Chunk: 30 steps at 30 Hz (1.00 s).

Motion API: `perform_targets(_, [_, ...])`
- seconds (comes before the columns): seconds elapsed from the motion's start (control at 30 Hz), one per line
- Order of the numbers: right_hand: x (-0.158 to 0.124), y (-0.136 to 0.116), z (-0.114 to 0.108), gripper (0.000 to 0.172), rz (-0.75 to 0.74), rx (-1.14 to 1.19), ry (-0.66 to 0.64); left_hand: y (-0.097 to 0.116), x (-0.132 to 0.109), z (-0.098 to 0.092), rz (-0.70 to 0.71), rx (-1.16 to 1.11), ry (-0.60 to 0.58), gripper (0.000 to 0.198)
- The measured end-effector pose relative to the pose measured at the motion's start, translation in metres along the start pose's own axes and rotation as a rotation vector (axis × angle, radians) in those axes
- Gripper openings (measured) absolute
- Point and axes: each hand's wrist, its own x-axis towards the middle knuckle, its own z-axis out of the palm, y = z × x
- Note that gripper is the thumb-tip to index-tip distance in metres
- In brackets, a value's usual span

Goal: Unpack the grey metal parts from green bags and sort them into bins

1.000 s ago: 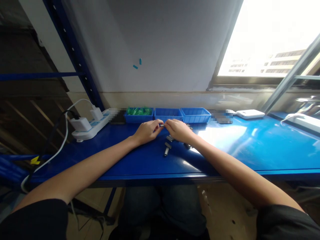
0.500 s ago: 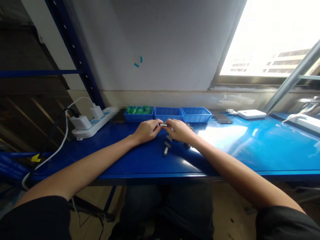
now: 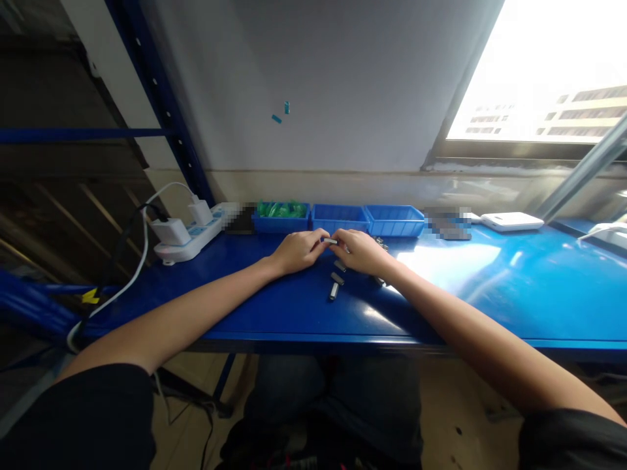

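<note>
A short silver metal bar [image 3: 330,241] spans the gap between my two hands over the blue table. My left hand [image 3: 300,252] pinches its left end between thumb and fingers. At its right end, my right hand [image 3: 360,251] has its fingertips closed on it too. Below the hands lie several similar loose metal bars, among them a bright one [image 3: 334,291] and a darker one [image 3: 337,279]. More small metal pieces [image 3: 381,243] lie partly hidden behind my right hand and wrist.
Along the wall stand a blue bin [image 3: 281,224] with green plastic in it and two more blue bins [image 3: 339,213] [image 3: 394,222]. A white power strip [image 3: 189,243] with plugs and cables is at the left. At the right back lies a white flat device [image 3: 512,222].
The whole view has shifted slightly, so the scene sits further right and a little higher. Both hands still hold the metal bar, whose tilt has altered a little.
</note>
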Motion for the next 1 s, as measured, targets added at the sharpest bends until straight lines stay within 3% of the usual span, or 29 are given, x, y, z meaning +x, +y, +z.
perform_targets(0.47, [0.005, 0.013, -0.005, 0.015, -0.04, -0.098, -0.047, 0.008, 0.014, 0.013, -0.023, 0.084, -0.05, 0.032])
perform_targets(0.8, [-0.002, -0.003, -0.006, 0.015, 0.055, -0.005, 0.088, 0.007, 0.009, 0.007, -0.038, 0.09, -0.021, 0.038])
perform_targets(1.0, [0.001, -0.007, -0.011, 0.031, 0.067, 0.007, 0.028, 0.002, 0.004, 0.005, 0.015, -0.089, 0.064, 0.031])
